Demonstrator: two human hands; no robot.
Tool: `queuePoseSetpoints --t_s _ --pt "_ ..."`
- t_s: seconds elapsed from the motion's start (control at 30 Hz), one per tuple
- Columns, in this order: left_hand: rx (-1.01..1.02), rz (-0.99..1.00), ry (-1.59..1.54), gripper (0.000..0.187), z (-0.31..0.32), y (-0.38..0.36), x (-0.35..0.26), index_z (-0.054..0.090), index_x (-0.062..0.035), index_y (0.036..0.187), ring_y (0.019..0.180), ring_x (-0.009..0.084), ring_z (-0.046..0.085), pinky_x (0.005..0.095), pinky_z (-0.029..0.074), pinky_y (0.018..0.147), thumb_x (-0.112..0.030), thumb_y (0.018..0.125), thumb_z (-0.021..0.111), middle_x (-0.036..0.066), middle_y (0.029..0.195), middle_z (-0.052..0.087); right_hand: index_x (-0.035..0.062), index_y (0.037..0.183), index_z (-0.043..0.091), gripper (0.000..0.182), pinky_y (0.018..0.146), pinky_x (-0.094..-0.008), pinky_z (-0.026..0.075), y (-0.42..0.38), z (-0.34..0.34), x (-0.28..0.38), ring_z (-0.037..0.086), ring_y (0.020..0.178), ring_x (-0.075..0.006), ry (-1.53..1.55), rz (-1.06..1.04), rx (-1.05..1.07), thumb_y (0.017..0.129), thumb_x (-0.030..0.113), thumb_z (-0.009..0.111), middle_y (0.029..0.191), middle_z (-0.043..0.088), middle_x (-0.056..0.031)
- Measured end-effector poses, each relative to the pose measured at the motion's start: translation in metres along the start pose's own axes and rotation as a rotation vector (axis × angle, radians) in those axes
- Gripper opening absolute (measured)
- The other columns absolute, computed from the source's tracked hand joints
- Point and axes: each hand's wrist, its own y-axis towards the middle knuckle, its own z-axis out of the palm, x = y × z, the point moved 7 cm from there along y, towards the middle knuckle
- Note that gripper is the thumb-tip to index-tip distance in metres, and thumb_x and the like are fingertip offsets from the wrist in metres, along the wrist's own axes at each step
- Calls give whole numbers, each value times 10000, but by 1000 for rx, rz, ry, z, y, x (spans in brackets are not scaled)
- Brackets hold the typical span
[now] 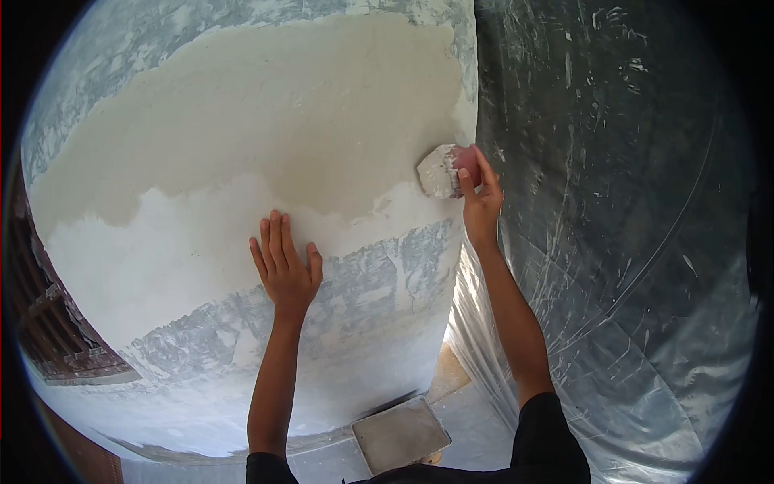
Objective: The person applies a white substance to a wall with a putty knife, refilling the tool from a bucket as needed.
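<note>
My left hand [284,262] lies flat against the plastered wall [201,234], fingers stretched out, at the lower border of a damp beige patch [306,89]. Nothing is in it. With my right hand [483,206] I grip a roundish reddish tool [465,161] near the wall's right edge. Whitish plaster cakes the tool's left side [438,171], which is against or very close to the wall. My thumb and fingers hold its right side. Its exact kind is hard to tell under the plaster.
A dark plastic sheet [613,202] with pale splashes hangs right of the wall edge. Clear plastic [484,347] drapes below my right arm. A rectangular tray [401,436] of greyish material stands on the floor. Brown slatted woodwork [48,306] is at the left.
</note>
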Motion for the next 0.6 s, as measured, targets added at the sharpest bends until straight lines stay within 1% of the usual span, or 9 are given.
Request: queuePoseSetpoints --t_s 0.13,0.23,0.33,0.37,0.4,0.47,0.5,0.53,0.6 --pt "0 3 -4 575 -1 1 0 411 20 1452 1442 309 362 515 227 1193 -235 946 512 163 1511 423 21 1396 542 473 985 -325 448 -6 4 -4 587 1110 -185 -213 -15 46 955 139 668 1299 600 -126" --pt "6 0 3 572 0 0 1 414 21 1449 1441 311 365 514 225 1193 -240 950 510 164 1513 421 25 1395 544 458 996 -318 440 6 -26 -23 582 1128 -175 428 127 -388 965 137 656 1333 582 -130" --pt "2 -1 2 571 0 0 0 412 21 1451 1441 310 363 515 225 1193 -236 950 509 163 1515 419 47 1395 552 447 994 -306 431 0 -14 -11 571 1098 -156 416 65 -252 969 136 652 1290 596 -113" --pt "2 0 -1 571 0 0 0 412 21 1451 1441 310 363 515 225 1193 -236 950 509 163 1515 419 74 1397 561 442 994 -290 417 -7 -6 -12 551 1057 -137 188 47 -124 968 134 653 1220 610 -89" --pt "-1 1 -1 571 0 0 0 411 21 1451 1441 309 363 515 225 1193 -234 950 509 163 1514 419 74 1397 561 442 994 -290 417 -10 -6 -11 551 1057 -137 186 48 -126 968 134 653 1220 610 -89" --pt "-1 2 -3 571 -1 0 0 410 22 1452 1441 309 364 515 225 1193 -232 950 508 163 1514 419 91 1396 567 433 994 -278 405 -14 3 -6 533 1031 -125 -125 6 -12 973 135 647 1178 609 -71" --pt "-3 5 -3 571 -1 0 -1 411 22 1451 1440 309 365 515 225 1193 -236 951 507 163 1515 418 99 1395 571 436 988 -282 410 -10 -4 -15 538 1028 -127 13 79 -139 969 141 652 1188 609 -82" --pt "-7 6 0 571 -1 1 0 411 22 1451 1439 310 366 515 225 1193 -240 952 505 163 1516 416 99 1395 571 436 988 -282 410 -5 -6 -19 538 1028 -127 14 78 -136 969 141 652 1188 609 -82" --pt "-2 2 5 570 -1 0 0 413 23 1449 1439 311 366 514 226 1192 -241 952 504 165 1515 418 125 1392 581 446 987 -274 407 -2 -23 -30 532 999 -123 467 131 -386 956 158 674 1176 608 -84"
